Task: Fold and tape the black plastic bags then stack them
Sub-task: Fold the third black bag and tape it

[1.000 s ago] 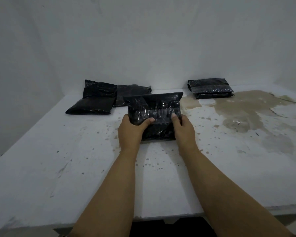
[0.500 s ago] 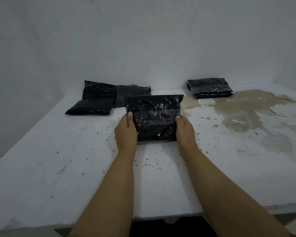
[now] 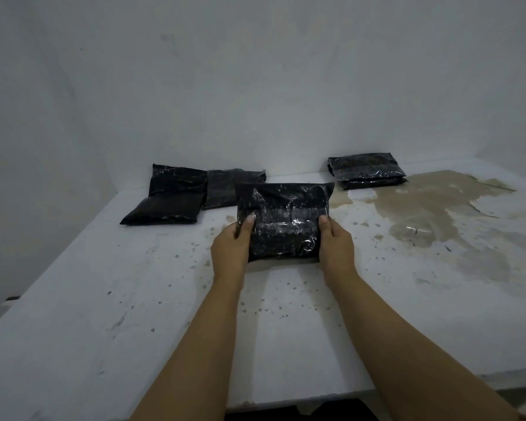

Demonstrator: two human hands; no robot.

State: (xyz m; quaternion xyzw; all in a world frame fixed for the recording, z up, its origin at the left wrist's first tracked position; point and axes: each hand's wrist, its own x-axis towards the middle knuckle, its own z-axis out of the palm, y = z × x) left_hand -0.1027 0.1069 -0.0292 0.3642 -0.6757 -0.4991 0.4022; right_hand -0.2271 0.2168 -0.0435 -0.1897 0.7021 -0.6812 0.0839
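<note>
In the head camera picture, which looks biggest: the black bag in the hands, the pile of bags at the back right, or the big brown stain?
1. Brown stain, largest.
2. Held bag.
3. Back-right pile, though it sits farther away, so its true size is unsure.

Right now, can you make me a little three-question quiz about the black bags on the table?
1. True or false: both hands grip the taped black bag.
2. Where is the stack of folded bags? A) far right, beside the brown stain; B) on the floor; C) under the left hand.
3. Fill in: the loose black bags lie on the far ____ of the white table.

Key:
1. True: the left hand and the right hand hold its two sides, thumbs on top.
2. A.
3. Left.
</note>
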